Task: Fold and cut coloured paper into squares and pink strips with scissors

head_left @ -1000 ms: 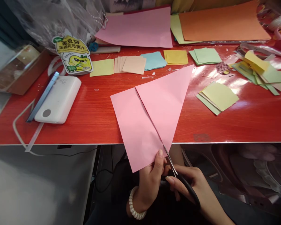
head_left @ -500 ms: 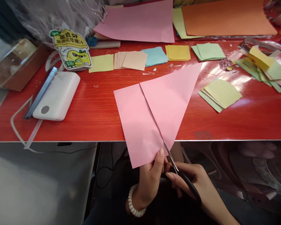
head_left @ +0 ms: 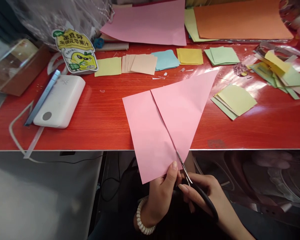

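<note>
A folded pink paper lies half on the red table, its near corner hanging over the front edge. My left hand, with a white bead bracelet at the wrist, pinches that near corner with the thumb on top. My right hand holds black-handled scissors. Their blades sit at the paper's near edge, along the line where the triangular flap meets the sheet under it.
Small stacks of coloured paper squares line the middle of the table, with more scraps at the right. Large pink and orange sheets lie at the back. A white power bank, a phone and a drink pouch sit left.
The view has shifted slightly. Both hands keep their grip, and the scissor blades stay at the paper's near edge with almost no advance.
</note>
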`<state>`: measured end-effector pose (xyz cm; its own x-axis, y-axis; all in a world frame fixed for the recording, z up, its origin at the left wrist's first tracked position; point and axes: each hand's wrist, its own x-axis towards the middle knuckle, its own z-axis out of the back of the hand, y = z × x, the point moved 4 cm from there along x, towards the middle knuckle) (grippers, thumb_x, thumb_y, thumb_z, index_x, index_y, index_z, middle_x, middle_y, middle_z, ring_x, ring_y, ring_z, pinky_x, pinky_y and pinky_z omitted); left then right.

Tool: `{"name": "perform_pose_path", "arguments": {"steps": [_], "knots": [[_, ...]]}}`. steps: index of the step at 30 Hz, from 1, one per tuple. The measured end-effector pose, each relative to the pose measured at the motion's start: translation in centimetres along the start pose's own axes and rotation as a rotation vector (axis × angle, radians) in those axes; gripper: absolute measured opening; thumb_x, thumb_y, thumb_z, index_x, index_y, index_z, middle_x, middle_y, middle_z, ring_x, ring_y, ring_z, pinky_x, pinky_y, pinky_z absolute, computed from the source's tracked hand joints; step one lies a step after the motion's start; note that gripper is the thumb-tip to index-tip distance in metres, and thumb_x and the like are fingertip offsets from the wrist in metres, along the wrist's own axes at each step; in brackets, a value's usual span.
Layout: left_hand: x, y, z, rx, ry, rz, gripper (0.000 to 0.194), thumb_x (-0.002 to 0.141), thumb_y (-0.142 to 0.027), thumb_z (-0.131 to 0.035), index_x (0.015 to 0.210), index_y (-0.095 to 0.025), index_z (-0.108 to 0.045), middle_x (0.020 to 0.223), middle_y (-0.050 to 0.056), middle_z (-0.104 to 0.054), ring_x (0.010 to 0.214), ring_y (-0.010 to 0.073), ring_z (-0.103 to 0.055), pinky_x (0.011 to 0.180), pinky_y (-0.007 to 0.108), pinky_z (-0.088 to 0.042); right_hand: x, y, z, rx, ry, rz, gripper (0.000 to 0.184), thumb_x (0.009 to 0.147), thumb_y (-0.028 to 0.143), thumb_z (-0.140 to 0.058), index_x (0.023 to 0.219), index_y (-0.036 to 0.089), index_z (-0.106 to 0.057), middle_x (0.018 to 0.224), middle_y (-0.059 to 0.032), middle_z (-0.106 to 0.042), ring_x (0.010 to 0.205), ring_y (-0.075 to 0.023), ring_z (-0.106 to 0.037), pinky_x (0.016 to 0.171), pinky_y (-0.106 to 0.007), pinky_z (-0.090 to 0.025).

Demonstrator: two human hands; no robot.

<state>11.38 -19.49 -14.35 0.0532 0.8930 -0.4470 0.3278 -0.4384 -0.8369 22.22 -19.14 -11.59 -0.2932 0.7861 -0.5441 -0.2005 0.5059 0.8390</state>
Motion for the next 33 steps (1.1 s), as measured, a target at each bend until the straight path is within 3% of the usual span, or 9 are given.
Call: {"name": "perform_pose_path", "arguments": {"steps": [7,20,33], "knots": [[-0.16,-0.2,-0.04,0.01,0.003,0.028,0.034,0.09,-0.042,-0.048,0.067,-0.018,-0.051,0.068,0.0,-0.052,0.061,0.0101,-0.048,0.061,0.022,-0.042,-0.07,0.23,0.22,-0.049,-0.019,-0.002,0.031,0.075,0.04,-0.066,0.061,0.016,-0.056,0.05,0.0033,-0.048,0.04,-0.009,-0.046,0.041,-0.021,-0.035],[0.08,-0.15,-0.22,-0.058,0.046,0.015,0.035,0.09,-0.038,-0.048,0.061,-0.019,-0.051,0.058,-0.002,-0.051,0.058,0.0106,-0.05,0.062,0.023,-0.043,0.15,0.56,0.58,-0.098,-0.033,-0.044,0.032,0.076,0.041,-0.066,0.059,0.016,-0.055,0.046,0.0038,-0.046,0.041,-0.0088,-0.043,0.042,-0.022,-0.03],[0.49,-0.98,-0.05,-0.033,-0.109,-0.009,0.029,0.085,-0.039,-0.058,0.065,-0.018,-0.059,0.067,-0.001,-0.058,0.066,0.0118,-0.055,0.07,0.024,-0.047,0.1,0.5,0.41,-0.076,0.008,-0.054,0.026,0.074,0.041,-0.067,0.071,0.015,-0.062,0.052,0.0036,-0.049,0.043,-0.009,-0.046,0.043,-0.02,-0.035]]}}
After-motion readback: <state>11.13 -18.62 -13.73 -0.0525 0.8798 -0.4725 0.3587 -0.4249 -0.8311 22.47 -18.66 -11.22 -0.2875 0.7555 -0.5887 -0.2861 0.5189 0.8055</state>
